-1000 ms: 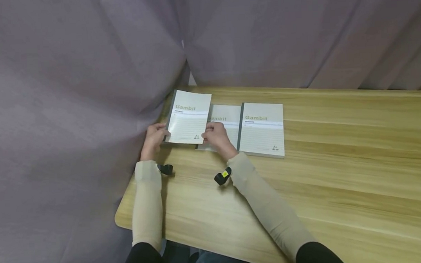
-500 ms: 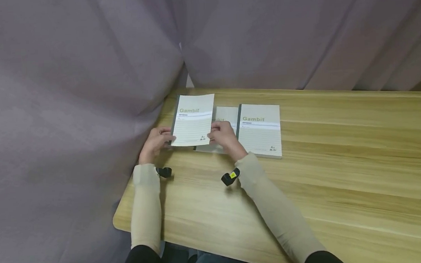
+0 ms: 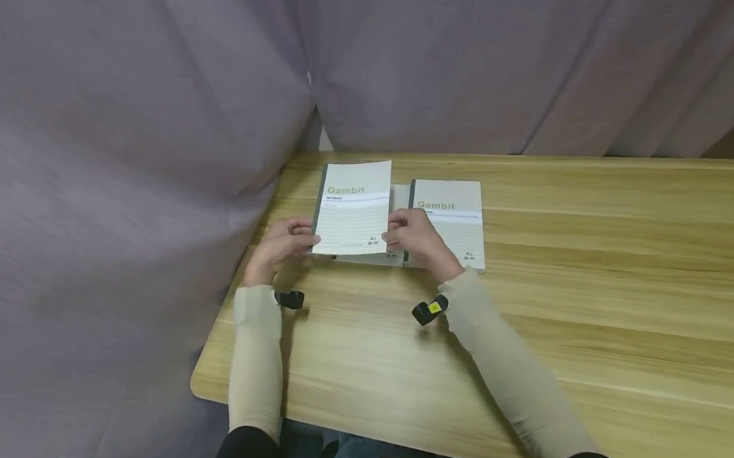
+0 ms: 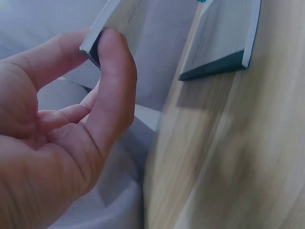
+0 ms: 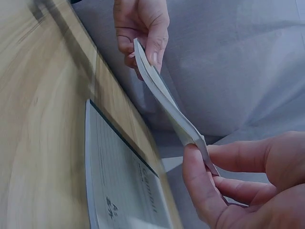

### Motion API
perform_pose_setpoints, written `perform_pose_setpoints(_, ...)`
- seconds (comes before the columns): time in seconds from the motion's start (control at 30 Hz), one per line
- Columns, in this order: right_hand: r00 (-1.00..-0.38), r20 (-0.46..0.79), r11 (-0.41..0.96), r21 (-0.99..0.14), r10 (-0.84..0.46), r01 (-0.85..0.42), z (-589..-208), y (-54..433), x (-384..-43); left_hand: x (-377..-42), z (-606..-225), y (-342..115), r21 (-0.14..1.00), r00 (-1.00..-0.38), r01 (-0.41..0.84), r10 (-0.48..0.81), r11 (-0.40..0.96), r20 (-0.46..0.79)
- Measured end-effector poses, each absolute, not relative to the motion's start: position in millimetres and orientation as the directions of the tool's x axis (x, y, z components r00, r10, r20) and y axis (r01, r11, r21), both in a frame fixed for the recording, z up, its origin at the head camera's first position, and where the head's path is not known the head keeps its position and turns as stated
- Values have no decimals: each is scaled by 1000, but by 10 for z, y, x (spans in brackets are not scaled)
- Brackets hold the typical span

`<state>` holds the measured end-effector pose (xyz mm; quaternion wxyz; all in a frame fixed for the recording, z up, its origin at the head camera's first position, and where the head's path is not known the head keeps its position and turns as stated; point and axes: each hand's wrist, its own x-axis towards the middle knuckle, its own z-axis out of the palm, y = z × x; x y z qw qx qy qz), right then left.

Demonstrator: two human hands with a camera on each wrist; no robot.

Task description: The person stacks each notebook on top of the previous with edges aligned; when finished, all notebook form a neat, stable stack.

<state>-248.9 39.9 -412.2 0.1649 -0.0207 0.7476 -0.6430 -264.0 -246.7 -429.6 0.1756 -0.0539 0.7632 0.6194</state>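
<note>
Between the two hands a pale notebook with a dark spine and the word Gambit on its cover is held above the table. The left hand pinches its lower left corner at the spine, thumb on the cover. At the lower right edge the right hand pinches it the same way. In the right wrist view the held notebook is raised off the wood and slightly bowed. Beneath it lies a second notebook, mostly hidden. A third notebook lies flat to its right, its lower left partly behind the right hand.
The wooden table stretches off to the right. A grey curtain hangs close along the left edge, and another grey curtain hangs behind the back edge.
Both hands have carried the held notebook to the right, and it has straightened from a slight tilt. It now covers more of the second notebook. The head view has shifted slightly.
</note>
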Motion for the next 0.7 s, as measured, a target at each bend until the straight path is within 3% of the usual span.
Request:
perform_pose_setpoints(0.27, -940, -213, 191, -967, -266, 166, -4006, 611, -2400, -2615, -4277, -2281, 939, -926, -294, 190, 180, -327)
perform_pose_setpoints(0.7, -966, -173, 206, -969, -191, 133, -3965, 1004, -2376, -2675, -4242, -1874, 948, -918, -266, 255, 177, -305)
